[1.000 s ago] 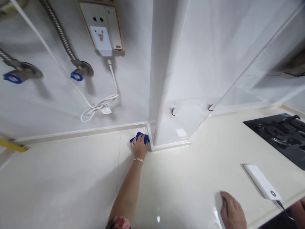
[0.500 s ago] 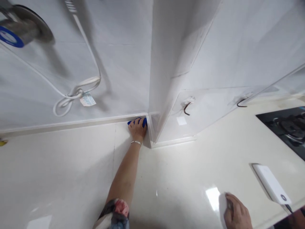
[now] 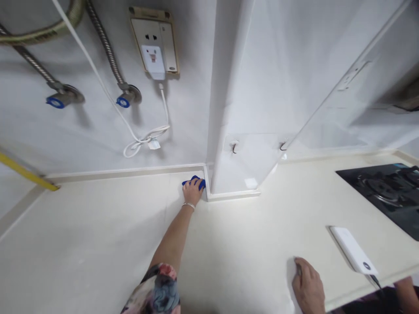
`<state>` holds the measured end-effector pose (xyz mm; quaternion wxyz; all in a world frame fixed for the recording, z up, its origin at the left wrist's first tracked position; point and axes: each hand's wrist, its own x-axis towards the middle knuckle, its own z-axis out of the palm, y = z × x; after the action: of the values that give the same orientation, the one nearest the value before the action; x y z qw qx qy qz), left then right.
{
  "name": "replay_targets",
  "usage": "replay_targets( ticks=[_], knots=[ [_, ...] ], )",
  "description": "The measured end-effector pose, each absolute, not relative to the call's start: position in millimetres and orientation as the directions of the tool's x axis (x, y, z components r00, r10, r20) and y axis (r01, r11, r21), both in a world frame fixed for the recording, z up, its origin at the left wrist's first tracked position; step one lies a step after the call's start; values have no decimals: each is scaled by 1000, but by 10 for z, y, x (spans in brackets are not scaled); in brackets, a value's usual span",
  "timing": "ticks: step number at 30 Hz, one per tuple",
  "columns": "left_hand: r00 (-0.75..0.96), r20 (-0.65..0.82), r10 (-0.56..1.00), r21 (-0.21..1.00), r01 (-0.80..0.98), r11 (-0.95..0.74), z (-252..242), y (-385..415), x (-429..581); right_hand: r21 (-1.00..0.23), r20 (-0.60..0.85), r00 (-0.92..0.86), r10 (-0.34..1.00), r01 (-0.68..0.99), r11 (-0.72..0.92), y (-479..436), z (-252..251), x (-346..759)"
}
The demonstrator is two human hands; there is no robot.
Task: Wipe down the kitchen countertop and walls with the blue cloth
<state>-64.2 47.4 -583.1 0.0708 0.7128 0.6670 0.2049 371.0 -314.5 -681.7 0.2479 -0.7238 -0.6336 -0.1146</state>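
My left hand (image 3: 193, 192) reaches to the back of the pale countertop (image 3: 108, 226), fingers bent over a blue cloth (image 3: 198, 180). It presses the cloth down in the corner where the back edge meets the boxed-in wall column (image 3: 244, 163). Much of the cloth is covered by the fingers. Farther right, near the front of the counter, my right hand (image 3: 308, 283) rests on the surface with its fingers curled in; nothing shows in it. A white power bank (image 3: 352, 248) lies just right of that hand.
A black gas hob (image 3: 382, 185) is set in at the right. On the wall are a socket with a plug (image 3: 153, 61), a knotted white cord (image 3: 144, 141), two blue-capped valves (image 3: 123, 102) and hooks (image 3: 234, 148). A yellow pipe (image 3: 28, 170) stands far left.
My view has tilted up and pulled back, bringing in the socket and more of the hob. My left hand stays in the corner with the cloth, a little back from the wall.
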Motion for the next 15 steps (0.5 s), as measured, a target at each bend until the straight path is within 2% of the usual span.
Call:
replay_targets(
  ticks=[9, 15],
  knots=[
    [70, 218, 973, 357, 923, -146, -5878, -387, -631, -232, 496, 193, 846, 969, -85, -3099, -6806, 3673],
    [191, 274, 942, 309, 911, -275, -6021, -1140, -651, -209, 496, 201, 845, 972, -108, -3093, -6777, 3638]
  ],
)
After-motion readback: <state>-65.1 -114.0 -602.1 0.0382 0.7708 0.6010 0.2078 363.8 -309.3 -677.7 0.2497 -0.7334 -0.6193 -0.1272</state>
